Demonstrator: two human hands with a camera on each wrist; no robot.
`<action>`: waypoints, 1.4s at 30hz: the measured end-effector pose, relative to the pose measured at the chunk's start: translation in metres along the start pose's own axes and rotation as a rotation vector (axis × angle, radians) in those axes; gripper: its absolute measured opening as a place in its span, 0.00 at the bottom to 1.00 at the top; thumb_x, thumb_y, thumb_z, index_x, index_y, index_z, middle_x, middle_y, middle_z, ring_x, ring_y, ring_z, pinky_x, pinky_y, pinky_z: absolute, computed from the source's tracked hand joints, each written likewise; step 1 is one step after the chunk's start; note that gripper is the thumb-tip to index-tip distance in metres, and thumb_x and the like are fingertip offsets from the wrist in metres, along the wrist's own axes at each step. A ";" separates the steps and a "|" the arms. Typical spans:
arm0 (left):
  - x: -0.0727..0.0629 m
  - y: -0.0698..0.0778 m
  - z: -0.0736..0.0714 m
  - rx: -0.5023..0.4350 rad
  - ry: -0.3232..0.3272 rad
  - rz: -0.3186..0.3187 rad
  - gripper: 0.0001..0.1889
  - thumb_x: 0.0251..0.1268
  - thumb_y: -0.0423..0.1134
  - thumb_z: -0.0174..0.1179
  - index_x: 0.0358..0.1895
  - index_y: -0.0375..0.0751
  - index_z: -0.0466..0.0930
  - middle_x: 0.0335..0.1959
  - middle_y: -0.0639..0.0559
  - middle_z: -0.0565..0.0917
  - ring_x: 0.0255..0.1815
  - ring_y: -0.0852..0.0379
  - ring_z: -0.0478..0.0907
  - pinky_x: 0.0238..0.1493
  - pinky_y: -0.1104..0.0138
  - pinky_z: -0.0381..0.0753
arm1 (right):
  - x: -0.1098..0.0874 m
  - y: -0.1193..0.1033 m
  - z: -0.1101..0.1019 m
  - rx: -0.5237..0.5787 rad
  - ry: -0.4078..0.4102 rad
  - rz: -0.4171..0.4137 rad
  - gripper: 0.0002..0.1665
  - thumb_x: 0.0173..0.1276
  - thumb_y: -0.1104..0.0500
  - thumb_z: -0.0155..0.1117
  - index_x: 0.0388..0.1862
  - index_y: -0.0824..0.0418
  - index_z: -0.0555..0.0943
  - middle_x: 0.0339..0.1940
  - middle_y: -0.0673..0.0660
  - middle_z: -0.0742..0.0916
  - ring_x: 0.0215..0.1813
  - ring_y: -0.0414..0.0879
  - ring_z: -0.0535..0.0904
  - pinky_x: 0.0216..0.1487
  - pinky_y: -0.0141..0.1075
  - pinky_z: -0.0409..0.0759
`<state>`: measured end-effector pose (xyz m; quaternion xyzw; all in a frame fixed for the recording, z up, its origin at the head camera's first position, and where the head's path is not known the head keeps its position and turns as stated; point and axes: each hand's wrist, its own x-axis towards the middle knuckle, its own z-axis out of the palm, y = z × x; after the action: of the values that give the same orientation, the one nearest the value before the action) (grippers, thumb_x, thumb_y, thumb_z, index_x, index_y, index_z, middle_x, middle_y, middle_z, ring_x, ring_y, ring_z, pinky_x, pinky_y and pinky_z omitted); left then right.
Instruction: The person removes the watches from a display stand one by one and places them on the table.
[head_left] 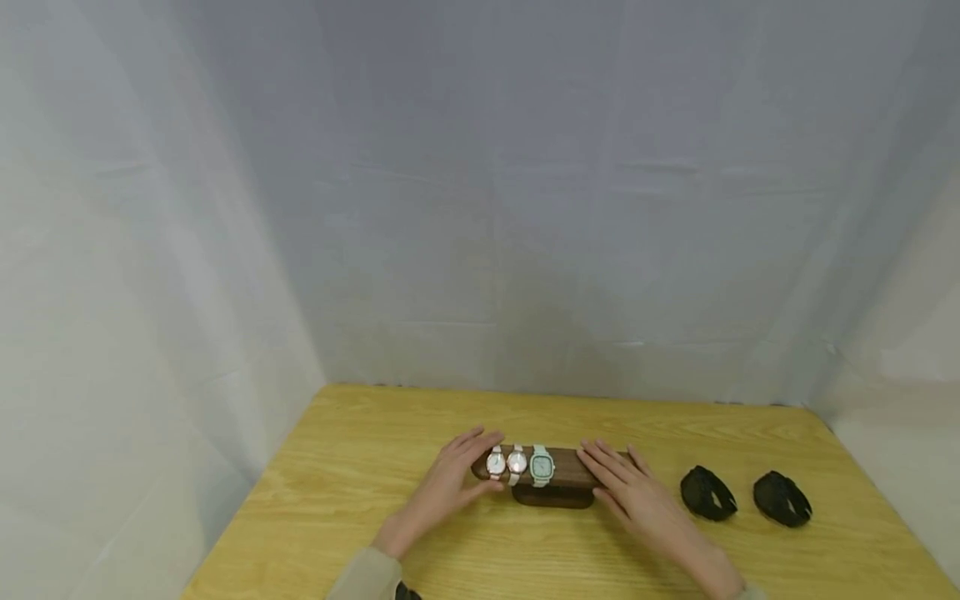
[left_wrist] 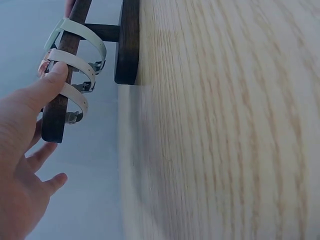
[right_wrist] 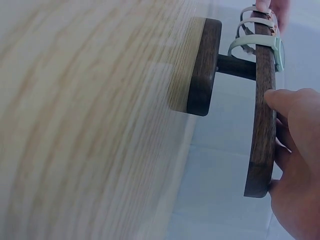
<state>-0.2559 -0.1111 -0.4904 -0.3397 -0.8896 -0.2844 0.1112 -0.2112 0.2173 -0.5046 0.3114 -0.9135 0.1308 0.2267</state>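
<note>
A dark wooden watch stand (head_left: pixel 566 468) with a T-shaped profile stands on the table, its base (right_wrist: pixel 204 70) joined by a short post. Three watches are strapped round the left part of its bar: two with pale straps and round dials, and a mint-green watch (head_left: pixel 542 467) with a square dial. My left hand (head_left: pixel 447 477) grips the bar's left end, thumb on the front edge beside the pale straps (left_wrist: pixel 75 60) and fingers behind. On the right part of the bar, my right hand (head_left: pixel 630 487) lays its fingers across the top, with the thumb against the front edge.
Two black looped straps, like wristwatches (head_left: pixel 701 498) (head_left: pixel 776 504), lie to the right of my right hand. The wood-grain table (head_left: pixel 360 450) runs back to a pale curtain (head_left: pixel 480 250), which also hangs along both sides.
</note>
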 end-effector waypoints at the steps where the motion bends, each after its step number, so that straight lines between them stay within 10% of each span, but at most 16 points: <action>1: 0.000 -0.001 0.000 -0.003 0.002 0.002 0.38 0.60 0.48 0.71 0.73 0.42 0.70 0.72 0.45 0.73 0.76 0.40 0.63 0.74 0.38 0.61 | 0.000 0.000 0.000 -0.001 -0.003 0.003 0.40 0.69 0.57 0.70 0.78 0.57 0.67 0.76 0.58 0.73 0.75 0.56 0.70 0.82 0.36 0.31; 17: 0.000 -0.005 -0.002 0.004 0.004 0.001 0.36 0.60 0.47 0.72 0.71 0.43 0.72 0.70 0.45 0.76 0.74 0.39 0.66 0.73 0.38 0.63 | -0.001 0.000 0.000 -0.026 0.000 0.000 0.42 0.67 0.58 0.71 0.78 0.57 0.66 0.76 0.57 0.73 0.74 0.55 0.70 0.76 0.58 0.62; 35: -0.006 -0.014 -0.012 0.125 0.064 0.051 0.36 0.56 0.49 0.74 0.68 0.43 0.75 0.67 0.44 0.79 0.70 0.41 0.71 0.73 0.42 0.66 | 0.000 0.001 0.002 -0.038 0.053 -0.039 0.46 0.64 0.58 0.74 0.79 0.55 0.65 0.75 0.59 0.75 0.73 0.56 0.72 0.84 0.43 0.42; 42: -0.013 -0.025 -0.021 0.132 0.166 0.066 0.34 0.53 0.46 0.76 0.65 0.40 0.78 0.62 0.43 0.82 0.66 0.39 0.75 0.69 0.40 0.70 | 0.000 0.000 0.000 -0.046 0.039 -0.029 0.44 0.65 0.58 0.73 0.78 0.57 0.66 0.75 0.59 0.75 0.73 0.56 0.72 0.78 0.55 0.60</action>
<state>-0.2623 -0.1454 -0.4896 -0.3359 -0.8826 -0.2483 0.2157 -0.2111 0.2173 -0.5049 0.3166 -0.9071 0.1126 0.2536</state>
